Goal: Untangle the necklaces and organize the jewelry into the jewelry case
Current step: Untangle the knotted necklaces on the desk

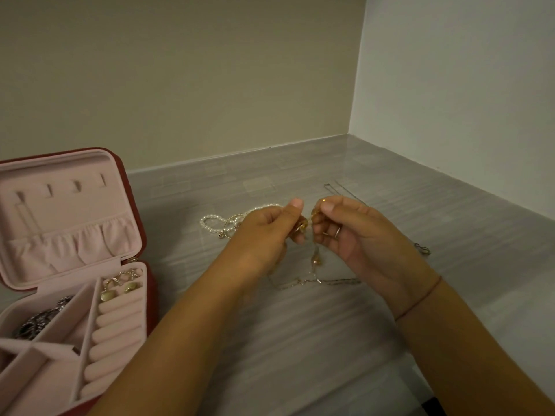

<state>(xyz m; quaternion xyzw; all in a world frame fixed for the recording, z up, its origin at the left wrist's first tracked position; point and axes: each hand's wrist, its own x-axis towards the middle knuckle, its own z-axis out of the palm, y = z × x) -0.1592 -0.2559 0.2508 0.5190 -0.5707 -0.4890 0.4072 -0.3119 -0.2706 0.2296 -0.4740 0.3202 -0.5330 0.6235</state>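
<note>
The left hand (264, 235) and the right hand (363, 235) are raised close together above the surface (300, 340). Each pinches the gold necklace (304, 225) between thumb and fingertips, on either side of a small bunched knot. Below the pinch a length of the gold necklace hangs down, and its lower end lies on the surface just under the hands.

This looks like the untangling step, and the knot seems not yet free. It probably goes best with light grips set right next to the knot, rolling the links apart rather than pulling the ends, since tension would likely tighten a fine chain. Letting the hanging part rest on the surface would take its weight off the knot.

Behind the left hand lies a pearl necklace (213, 223), with a small beaded gold piece crossing it; whether the two are tangled together I cannot tell. Behind and to the right of the right hand runs a thin silver chain (345, 190), which seems to lie apart from the gold one and is best left there.

The jewelry case (132, 205) stands open at far left, well apart from the hands. A few gold earrings (120, 285) sit at the top of its ring rolls and a dark silver chain (39, 321) lies in a left compartment.
</note>
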